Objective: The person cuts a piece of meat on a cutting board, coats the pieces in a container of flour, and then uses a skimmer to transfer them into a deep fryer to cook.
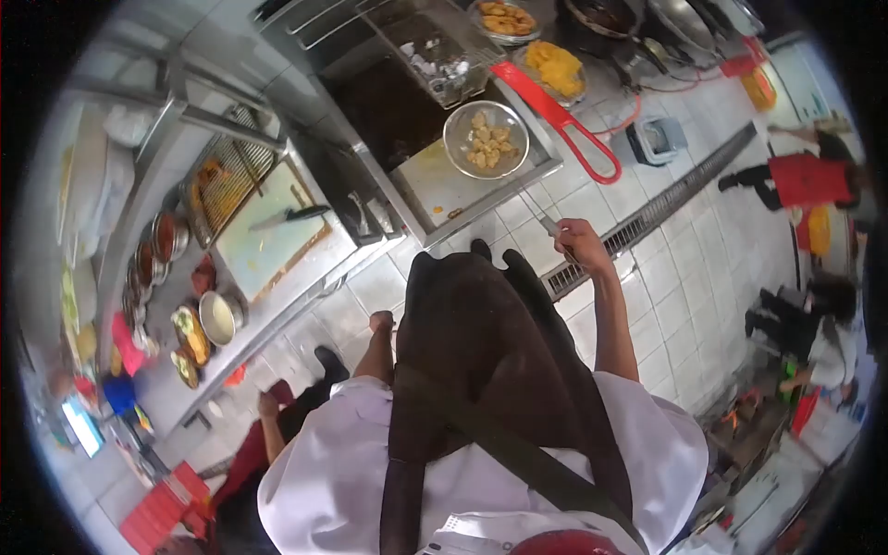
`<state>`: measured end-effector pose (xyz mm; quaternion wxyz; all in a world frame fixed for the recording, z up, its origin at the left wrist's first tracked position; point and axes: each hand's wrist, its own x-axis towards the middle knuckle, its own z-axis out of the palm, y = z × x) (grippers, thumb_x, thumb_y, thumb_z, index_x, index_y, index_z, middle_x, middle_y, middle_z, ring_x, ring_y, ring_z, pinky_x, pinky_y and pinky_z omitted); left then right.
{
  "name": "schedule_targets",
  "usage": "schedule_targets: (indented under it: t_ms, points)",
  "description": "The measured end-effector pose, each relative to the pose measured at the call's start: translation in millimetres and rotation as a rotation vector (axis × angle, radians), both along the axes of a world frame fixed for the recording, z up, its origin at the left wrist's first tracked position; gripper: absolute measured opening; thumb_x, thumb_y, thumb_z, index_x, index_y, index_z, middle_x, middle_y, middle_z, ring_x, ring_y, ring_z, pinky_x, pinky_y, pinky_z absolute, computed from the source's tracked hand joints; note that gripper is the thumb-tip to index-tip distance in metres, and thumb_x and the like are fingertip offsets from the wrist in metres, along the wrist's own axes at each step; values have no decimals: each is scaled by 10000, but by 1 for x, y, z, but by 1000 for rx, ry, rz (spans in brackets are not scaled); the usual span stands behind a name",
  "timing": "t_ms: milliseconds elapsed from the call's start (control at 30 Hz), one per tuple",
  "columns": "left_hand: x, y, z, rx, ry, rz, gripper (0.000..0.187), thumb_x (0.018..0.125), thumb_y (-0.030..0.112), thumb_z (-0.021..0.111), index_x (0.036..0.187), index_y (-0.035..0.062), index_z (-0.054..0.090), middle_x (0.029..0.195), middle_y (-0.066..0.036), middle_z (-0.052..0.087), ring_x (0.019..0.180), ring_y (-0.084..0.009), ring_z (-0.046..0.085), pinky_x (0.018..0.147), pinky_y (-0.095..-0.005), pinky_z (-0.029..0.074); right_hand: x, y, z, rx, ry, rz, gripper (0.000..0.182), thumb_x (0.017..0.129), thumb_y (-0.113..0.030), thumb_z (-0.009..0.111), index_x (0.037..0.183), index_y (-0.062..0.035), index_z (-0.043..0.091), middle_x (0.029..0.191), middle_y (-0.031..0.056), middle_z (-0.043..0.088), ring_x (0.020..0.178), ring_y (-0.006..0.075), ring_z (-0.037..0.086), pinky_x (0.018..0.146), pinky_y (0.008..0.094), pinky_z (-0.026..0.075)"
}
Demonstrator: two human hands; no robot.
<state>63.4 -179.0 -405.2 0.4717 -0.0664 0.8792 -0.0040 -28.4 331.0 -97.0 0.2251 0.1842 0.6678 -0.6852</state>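
Observation:
My right hand (581,242) is closed around the thin handle of a round wire strainer (450,148). Several pale golden fried pieces (492,150) lie in the strainer, which is over the metal ledge (453,199) at the front of the deep fryer. My left hand (381,321) hangs low beside my dark apron (476,333), near the counter's edge. It is small and foreshortened, so its fingers are not distinct.
A fryer basket (453,83) with a red handle (560,116) sits behind the strainer. Bowls of yellow food (555,69) stand at the back. To the left, a knife (291,215) lies on a cutting board (254,254). Other people (814,180) are at right and lower left.

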Motion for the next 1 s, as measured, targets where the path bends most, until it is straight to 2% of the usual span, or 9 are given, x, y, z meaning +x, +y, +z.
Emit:
schedule_targets:
  t_ms: [433,500,533,633,700,767,867,967,1000]
  points:
    - [124,25,-51,55,-2,377,192,809,113,530,861,26,692,859,-94,694,806,-232,672,682,-370,548,-86,-14,-28,-73,-10,267,120,846,-126,565,736,-82,541,551,-44,442,411,37,335,371,221,219]
    - [148,29,-63,-54,198,548,240,798,163,526,917,29,686,993,-137,671,966,-270,637,827,-386,506,-99,-25,-41,-125,26,241,81,871,-116,546,813,-66,520,563,-3,474,390,38,326,337,225,214]
    - [108,57,39,-87,125,1325,304,810,206,479,976,49,680,1094,-167,633,1037,-299,604,867,-392,489,-107,-32,-34,-150,-30,264,104,851,-90,530,749,-75,537,580,-31,460,433,41,356,372,227,229]
    - [162,16,-49,2,22,551,310,798,324,543,992,131,688,1058,-144,651,1020,-292,611,852,-408,487,-130,-44,-43,-100,3,335,94,852,-82,526,759,-70,524,593,-27,473,438,43,367,370,225,230]
    - [163,29,-25,62,30,440,322,804,367,531,1000,167,689,1043,-139,655,999,-297,617,835,-418,489,-150,-49,-51,-63,32,340,105,853,-84,526,750,-66,515,591,-26,475,443,44,383,375,226,253]
    - [141,60,20,14,-28,750,426,779,311,513,1067,25,644,1140,-180,612,1087,-323,573,911,-411,452,-174,-51,-65,-26,56,341,117,855,-86,526,742,-61,507,589,-25,478,448,46,399,381,228,276]
    - [191,59,-66,-161,199,1372,417,768,332,539,1052,50,657,1083,-168,639,1068,-329,582,902,-410,456,-227,-44,-84,143,134,409,118,890,-106,521,781,-64,503,581,-12,477,444,65,402,381,234,293]
    - [188,48,-22,61,38,879,457,738,343,584,1074,40,643,1039,-178,653,1036,-342,596,891,-407,461,-275,-26,-99,309,251,618,136,883,-106,526,757,-61,504,576,-11,491,450,68,423,383,238,303]
    - [212,62,-58,-11,382,1427,440,712,346,619,1031,47,658,1023,-181,655,986,-347,614,852,-416,478,-288,-21,-107,414,325,668,153,880,-107,525,737,-59,500,574,-6,498,454,73,435,391,245,315]
